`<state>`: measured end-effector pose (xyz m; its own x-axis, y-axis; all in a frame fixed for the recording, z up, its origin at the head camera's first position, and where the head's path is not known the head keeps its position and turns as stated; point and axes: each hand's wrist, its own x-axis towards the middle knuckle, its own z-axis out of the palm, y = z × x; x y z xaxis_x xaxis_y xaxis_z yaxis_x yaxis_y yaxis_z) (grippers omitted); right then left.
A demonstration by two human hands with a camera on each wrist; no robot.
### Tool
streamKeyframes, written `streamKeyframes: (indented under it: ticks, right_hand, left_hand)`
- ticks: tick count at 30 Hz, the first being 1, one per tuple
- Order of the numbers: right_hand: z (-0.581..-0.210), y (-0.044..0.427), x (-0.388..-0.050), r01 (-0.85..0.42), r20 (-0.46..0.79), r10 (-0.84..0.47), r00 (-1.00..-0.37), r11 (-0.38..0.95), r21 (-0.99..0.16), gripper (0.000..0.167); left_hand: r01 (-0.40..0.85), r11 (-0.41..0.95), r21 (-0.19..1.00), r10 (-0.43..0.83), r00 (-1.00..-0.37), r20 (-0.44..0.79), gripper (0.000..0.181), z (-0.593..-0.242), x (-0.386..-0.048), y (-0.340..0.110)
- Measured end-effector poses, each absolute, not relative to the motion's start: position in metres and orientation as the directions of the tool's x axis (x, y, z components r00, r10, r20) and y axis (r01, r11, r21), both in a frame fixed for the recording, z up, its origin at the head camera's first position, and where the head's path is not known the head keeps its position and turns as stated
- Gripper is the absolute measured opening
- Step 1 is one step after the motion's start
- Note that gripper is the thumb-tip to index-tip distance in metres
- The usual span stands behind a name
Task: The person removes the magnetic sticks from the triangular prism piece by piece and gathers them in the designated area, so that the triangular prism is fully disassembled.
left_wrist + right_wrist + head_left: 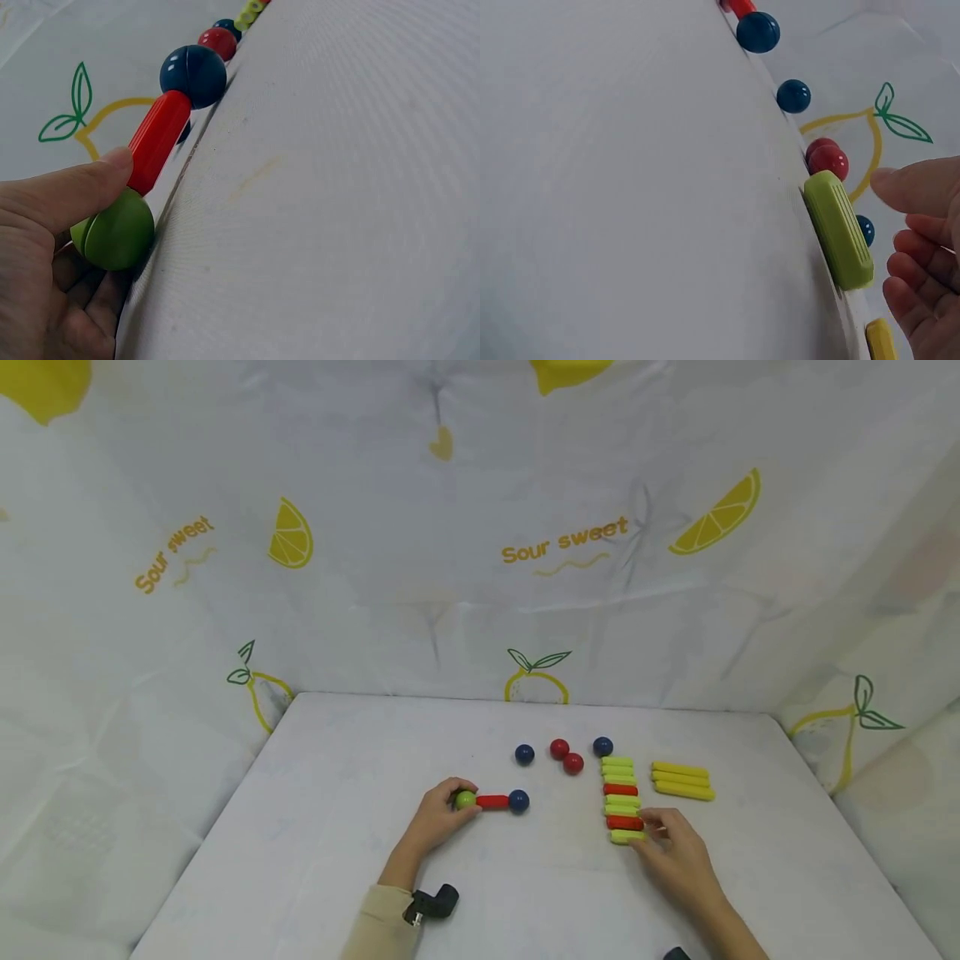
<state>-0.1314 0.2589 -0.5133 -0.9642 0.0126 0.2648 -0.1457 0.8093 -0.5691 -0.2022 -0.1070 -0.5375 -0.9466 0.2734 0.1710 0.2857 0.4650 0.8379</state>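
Note:
My left hand [441,814] grips a green ball [120,232] between thumb and fingers. A red rod [159,141] joins that ball to a dark blue ball [193,76] at its other end. On the right, my right hand [678,853] is beside the near end of a column of short rods, thumb and fingers apart around nothing. Closest to it is a light green rod [838,229], with a red rod [625,822] just beyond. Further light green rods [622,800] and another red rod [621,790] continue the column.
Behind lie a blue ball [524,754], two red balls [559,749] side by side, and another blue ball [603,746] at the column's far end. Several longer yellow rods [681,780] lie to the right. A lemon-printed cloth [420,635] hangs behind the white table [337,760].

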Motion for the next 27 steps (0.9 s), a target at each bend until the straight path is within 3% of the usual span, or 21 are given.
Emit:
streamKeyframes:
  ticks: [9,16,27]
  right_hand:
    - [-0.492,0.211,-0.142,-0.274,0.288,-0.110,-0.951,0.729,-0.627,0.042]
    - [-0.487,0.174,-0.158,-0.276,0.210,-0.179,-0.961,0.598,-0.753,0.044]
    - [-0.499,0.131,-0.183,-0.229,0.104,-0.252,-0.962,0.540,-0.810,0.047]
  left_hand:
    - [0.328,0.490,0.808,0.309,-0.932,0.191,0.029,-0.540,-0.202,-0.108]
    - [0.281,0.490,0.825,0.309,-0.941,0.137,0.029,-0.539,-0.202,-0.107]
    - [0.247,0.496,0.833,0.302,-0.948,0.101,0.029,-0.536,-0.202,-0.106]
